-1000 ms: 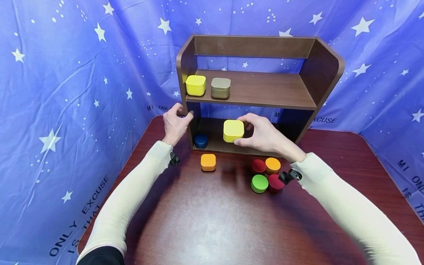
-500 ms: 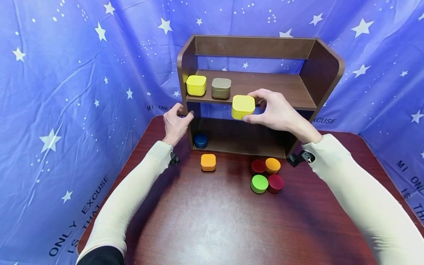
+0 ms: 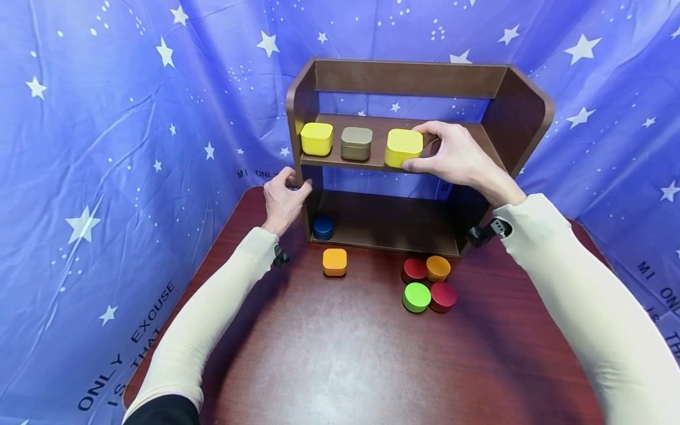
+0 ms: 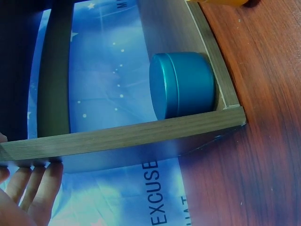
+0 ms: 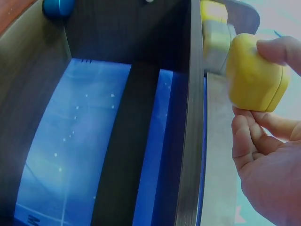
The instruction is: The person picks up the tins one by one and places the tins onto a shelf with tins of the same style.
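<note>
My right hand [image 3: 458,154] pinches a yellow square tin [image 3: 404,147] between thumb and fingers, at the front of the upper board of a brown wooden shelf [image 3: 409,75]. In the right wrist view the held tin [image 5: 256,75] is close beside a grey-gold tin. My left hand [image 3: 284,200] grips the shelf's left side panel, its fingers [image 4: 47,186] on the outer face. Left of the held tin, a grey-gold square tin [image 3: 356,143] and another yellow square tin [image 3: 317,139] sit on that board. A blue round tin [image 3: 322,228] stands on the lower board at the left.
On the dark red table [image 3: 319,354], an orange square tin [image 3: 334,262] stands before the shelf. Farther right is a cluster of round tins: a green one [image 3: 417,297], two red ones [image 3: 443,296] and an orange one [image 3: 438,268]. A blue star-printed curtain [image 3: 159,118] hangs behind.
My right hand has lifted the yellow tin from in front of the lower compartment up and rightward to the upper board. The left hand has stayed on the side panel.
</note>
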The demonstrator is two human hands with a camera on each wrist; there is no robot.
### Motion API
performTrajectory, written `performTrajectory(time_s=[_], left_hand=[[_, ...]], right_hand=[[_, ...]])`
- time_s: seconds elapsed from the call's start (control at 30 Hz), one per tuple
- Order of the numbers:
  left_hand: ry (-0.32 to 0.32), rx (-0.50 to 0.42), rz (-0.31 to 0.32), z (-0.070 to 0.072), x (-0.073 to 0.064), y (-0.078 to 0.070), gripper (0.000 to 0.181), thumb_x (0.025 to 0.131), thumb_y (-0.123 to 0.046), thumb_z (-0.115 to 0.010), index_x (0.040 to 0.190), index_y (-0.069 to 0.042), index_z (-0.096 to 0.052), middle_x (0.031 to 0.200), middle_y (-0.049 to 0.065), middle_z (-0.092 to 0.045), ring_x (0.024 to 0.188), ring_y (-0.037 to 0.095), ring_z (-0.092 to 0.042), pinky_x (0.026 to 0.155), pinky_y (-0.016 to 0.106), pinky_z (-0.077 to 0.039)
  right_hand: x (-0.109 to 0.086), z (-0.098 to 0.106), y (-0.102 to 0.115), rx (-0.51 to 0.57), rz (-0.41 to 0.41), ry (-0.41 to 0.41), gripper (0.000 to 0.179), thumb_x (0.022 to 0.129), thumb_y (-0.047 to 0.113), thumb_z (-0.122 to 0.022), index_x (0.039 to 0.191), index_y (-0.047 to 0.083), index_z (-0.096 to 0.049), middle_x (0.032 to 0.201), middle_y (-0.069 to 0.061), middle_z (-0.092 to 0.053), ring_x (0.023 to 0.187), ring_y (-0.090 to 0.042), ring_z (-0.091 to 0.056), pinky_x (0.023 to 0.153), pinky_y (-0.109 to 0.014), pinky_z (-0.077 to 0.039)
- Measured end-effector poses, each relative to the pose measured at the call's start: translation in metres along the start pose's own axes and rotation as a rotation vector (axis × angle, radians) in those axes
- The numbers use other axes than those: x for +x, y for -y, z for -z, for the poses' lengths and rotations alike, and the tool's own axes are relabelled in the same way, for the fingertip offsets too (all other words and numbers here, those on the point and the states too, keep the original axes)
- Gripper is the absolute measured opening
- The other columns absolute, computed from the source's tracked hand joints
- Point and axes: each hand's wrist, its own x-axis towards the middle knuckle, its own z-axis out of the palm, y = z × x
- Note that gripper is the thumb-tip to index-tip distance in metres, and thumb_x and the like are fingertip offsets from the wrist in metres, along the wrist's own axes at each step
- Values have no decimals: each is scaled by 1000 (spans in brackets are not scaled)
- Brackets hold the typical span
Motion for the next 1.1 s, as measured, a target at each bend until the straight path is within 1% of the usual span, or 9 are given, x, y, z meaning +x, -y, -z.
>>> performTrajectory(time_s=[0.17,0.3,0.47,0.67,0.87,1.1], left_hand=[[1,-4,4,-1,-1,1,22,88,-26,-81,94,-7,-72,95,18,-82,89,34,-75,81,39,-52],[4,-9,3,-1,-2,2,22,89,-27,-81,94,-8,-71,95,18,-82,89,34,-76,80,38,-53],[2,-7,-1,-1,-2,1,22,89,-26,-81,93,-8,-70,95,17,-81,89,34,-75,80,37,-52],[8,-9,4,-1,-1,0,23,89,-26,-81,94,-7,-70,96,18,-81,90,34,-75,81,37,-52],[10,-2,-4,-1,0,0,23,90,-28,-80,93,-7,-71,97,18,-82,91,34,-75,80,38,-54],[-1,-3,-13,0,0,2,23,89,-28,-80,92,-7,-71,96,17,-82,91,34,-76,80,39,-54]], right_hand=[[11,5,-8,-16,-31,2,61,88,29,-88,140,4,-68,117,-21,-73,90,-19,-61,76,-18,-45],[17,6,-14,-26,-43,13,65,88,33,-88,142,4,-67,119,-22,-72,92,-19,-60,78,-20,-43],[20,5,-17,-20,-55,24,64,89,32,-87,142,4,-67,118,-21,-73,91,-17,-61,79,-19,-44],[22,1,-20,3,-65,65,62,89,32,-87,140,4,-67,115,-17,-72,94,-19,-62,78,-19,-46],[24,-5,-20,-1,-46,57,55,89,28,-87,136,5,-69,114,-17,-73,92,-15,-63,78,-17,-46],[26,-9,-22,11,-46,74,57,91,27,-84,140,3,-66,121,-21,-72,101,-23,-64,80,-17,-46]])
